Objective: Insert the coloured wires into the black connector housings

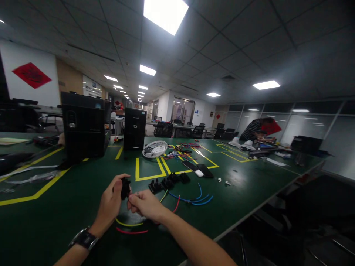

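My left hand (107, 207) is wrapped round a small black plastic part (125, 189), held above the green table. Against the part's right side, my right hand (146, 205) has its fingers pinched together; what lies between them is too small to make out. Beyond my right hand a row of similar black parts (169, 181) lies on the table. Below my hands are a yellow-green wire (129, 224) and a red wire (132, 232). Several blue wires (201, 201) lie to the right, and another red wire (176, 205) shows beside my right forearm.
Yellow tape marks the green table (230, 207). Farther back stand two black cases (83, 129), a white basket (155, 149) and bundles of coloured wires (177, 153). Phones, a white earbud case (199, 173) and earbuds lie mid-table. A person (253, 129) leans over the far right end.
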{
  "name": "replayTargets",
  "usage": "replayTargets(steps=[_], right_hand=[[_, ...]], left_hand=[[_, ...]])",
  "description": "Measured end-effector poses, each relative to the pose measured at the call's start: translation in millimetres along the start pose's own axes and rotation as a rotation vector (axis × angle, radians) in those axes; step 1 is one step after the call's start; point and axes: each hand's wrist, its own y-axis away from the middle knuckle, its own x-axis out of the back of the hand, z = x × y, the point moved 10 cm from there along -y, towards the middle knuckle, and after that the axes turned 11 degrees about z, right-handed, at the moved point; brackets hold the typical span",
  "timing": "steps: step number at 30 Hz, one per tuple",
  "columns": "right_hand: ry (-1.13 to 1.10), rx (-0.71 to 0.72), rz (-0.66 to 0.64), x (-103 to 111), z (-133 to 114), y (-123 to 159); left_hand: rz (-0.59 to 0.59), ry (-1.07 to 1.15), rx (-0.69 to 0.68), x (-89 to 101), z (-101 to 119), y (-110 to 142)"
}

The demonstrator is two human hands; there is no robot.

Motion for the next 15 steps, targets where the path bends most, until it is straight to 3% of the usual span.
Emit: replayTargets(steps=[7,12,15], right_hand=[[0.058,0.190,0.109,9,-35,1],[0.174,0.216,0.064,10,-46,5],[0.179,0.223,0.094,11,-45,6]], left_hand=[[0.296,0.307,0.177,6.9,-3,-2],[0.275,0.168,-0.033,13.6,20,-4],[0.292,0.210,0.004,12.7,20,-5]])
